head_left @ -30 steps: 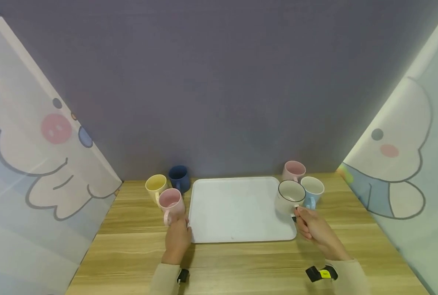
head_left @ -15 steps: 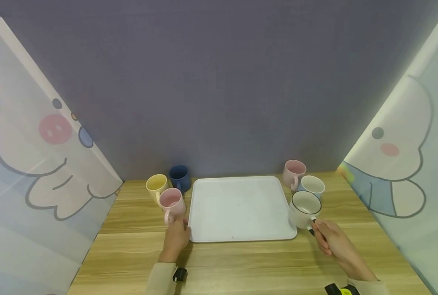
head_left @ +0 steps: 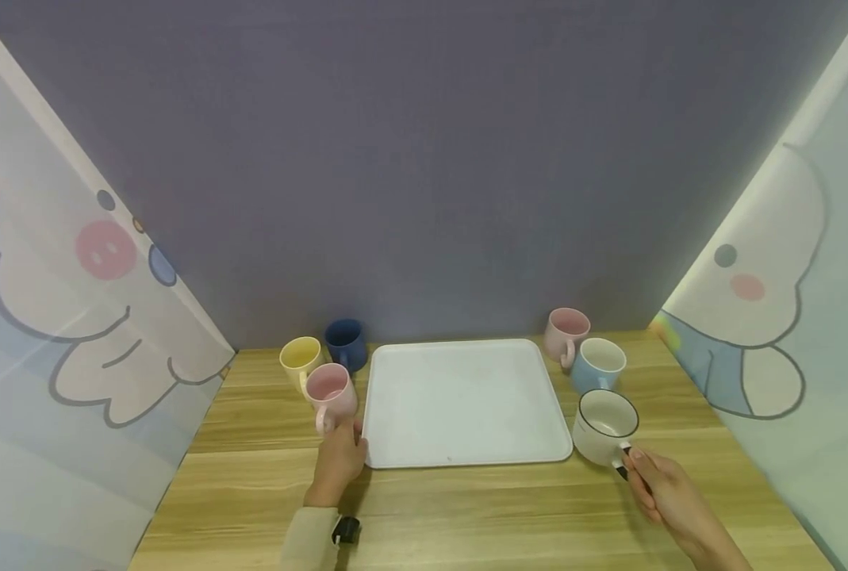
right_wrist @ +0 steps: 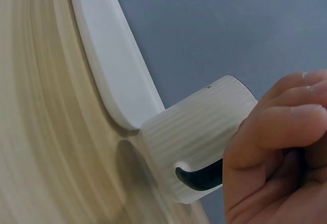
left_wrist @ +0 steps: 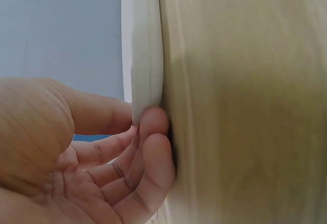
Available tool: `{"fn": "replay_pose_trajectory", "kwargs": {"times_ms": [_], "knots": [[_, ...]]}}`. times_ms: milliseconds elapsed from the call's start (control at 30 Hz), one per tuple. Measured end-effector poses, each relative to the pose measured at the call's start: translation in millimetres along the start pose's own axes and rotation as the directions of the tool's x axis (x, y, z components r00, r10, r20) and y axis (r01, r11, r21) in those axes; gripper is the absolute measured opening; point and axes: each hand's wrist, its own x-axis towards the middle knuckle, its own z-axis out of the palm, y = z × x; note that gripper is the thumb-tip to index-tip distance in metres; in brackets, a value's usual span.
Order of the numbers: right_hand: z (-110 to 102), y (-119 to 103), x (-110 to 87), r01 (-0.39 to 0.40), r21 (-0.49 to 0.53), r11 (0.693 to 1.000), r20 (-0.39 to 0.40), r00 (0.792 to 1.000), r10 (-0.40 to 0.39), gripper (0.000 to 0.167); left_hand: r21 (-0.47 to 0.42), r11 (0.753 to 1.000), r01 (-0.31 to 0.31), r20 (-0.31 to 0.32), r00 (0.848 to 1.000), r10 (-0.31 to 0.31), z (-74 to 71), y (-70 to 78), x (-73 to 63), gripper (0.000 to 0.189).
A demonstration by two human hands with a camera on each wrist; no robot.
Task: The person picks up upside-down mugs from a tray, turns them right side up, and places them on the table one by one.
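Observation:
My right hand (head_left: 669, 496) grips the black-and-white handle of a white mug (right_wrist: 196, 132) with a dark rim. The mug is close over the table, just right of the tray's front right corner, and its shadow shows on the wood in the right wrist view. With thumb and fingers, my left hand (head_left: 339, 461) pinches the edge of a white rectangular tray (head_left: 466, 404) near its front left corner. In the left wrist view the thumb lies against the rim (left_wrist: 148, 45) and the fingertips curl at its underside. A pink mug (head_left: 332, 392) stands just beyond that hand.
Beside the tray's left edge stand a yellow mug (head_left: 302, 357) and a dark blue mug (head_left: 347, 346). Behind the white mug are a light blue mug (head_left: 596, 373) and another pink mug (head_left: 565, 337). A grey panel (head_left: 424, 182) rises behind the wooden table (head_left: 466, 515).
My right hand has carried the white mug from over the tray's right edge towards the front right, uncovering the light blue mug. The left hand stays at the tray's corner.

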Motion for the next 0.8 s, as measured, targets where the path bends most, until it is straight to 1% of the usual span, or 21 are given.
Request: {"fn": "replay_pose_trajectory", "kwargs": {"times_ms": [133, 300, 433, 633, 800], "knots": [[0.2, 5.5, -3.7, 0.006, 0.044, 0.999, -0.020, 1.000, -0.005, 0.042, 0.002, 1.000, -0.003, -0.003, 1.000, 0.003, -3.0, 2.4, -0.7, 0.011], [2.6, 10.0, -3.2, -0.001, 0.042, 0.999, -0.085, 0.996, 0.004, 0.045, 0.001, 1.000, -0.007, 0.004, 1.000, 0.007, -5.1, 5.4, -1.6, 0.010], [3.2, 14.7, -0.1, -0.014, 0.044, 0.999, -0.119, 0.993, 0.020, 0.046, 0.002, 1.000, -0.009, 0.005, 1.000, 0.009, -4.7, 6.2, -1.7, 0.010], [4.6, 22.6, 4.5, 0.000, 0.086, 0.996, -0.152, 0.988, 0.013, 0.044, 0.001, 1.000, -0.010, 0.009, 1.000, 0.010, -2.8, 5.0, -0.9, 0.010], [5.0, 25.7, 6.1, -0.043, 0.092, 0.995, -0.172, 0.983, 0.058, 0.044, 0.010, 1.000, 0.004, 0.019, 1.000, -0.004, -0.9, 2.2, 0.1, 0.010]]}}
